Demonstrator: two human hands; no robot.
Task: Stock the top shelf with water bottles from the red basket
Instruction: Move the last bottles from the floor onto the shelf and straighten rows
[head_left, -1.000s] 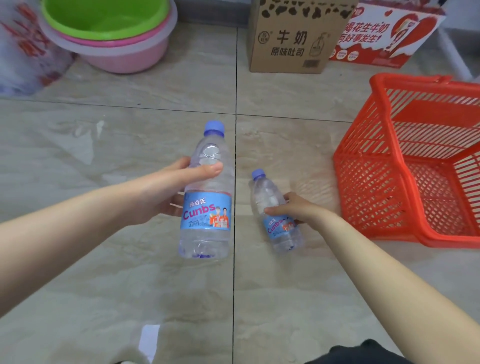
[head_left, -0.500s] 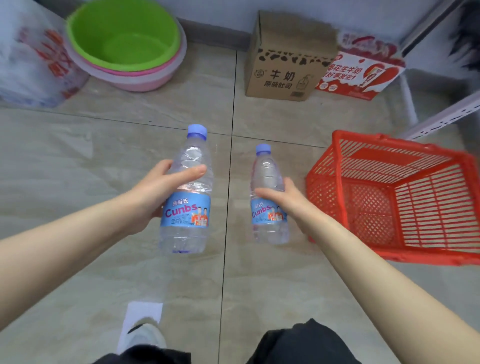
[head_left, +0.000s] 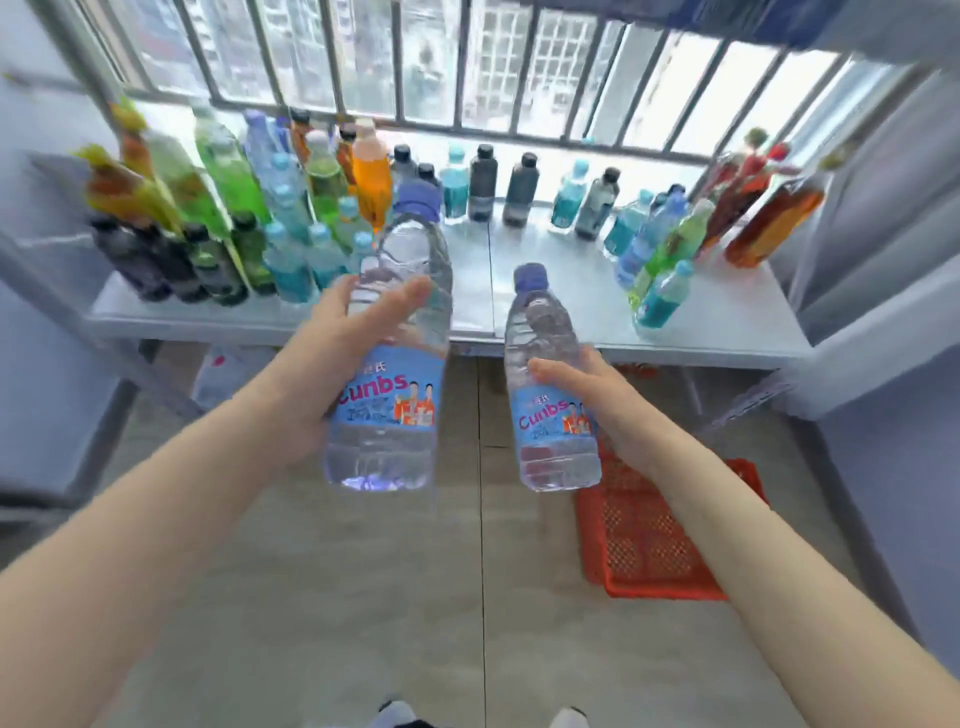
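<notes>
Left hand wrapped round one water bottle, right hand round another, both upright before the top shelf. Probably full, weighty, slick; best held mid-body at the label.

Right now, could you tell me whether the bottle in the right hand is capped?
Capped: a blue cap sits on the bottle, held upright in the right hand.

Both water bottles raised toward the top shelf.

"Cunbs" on blue labels, both water bottles.
</notes>
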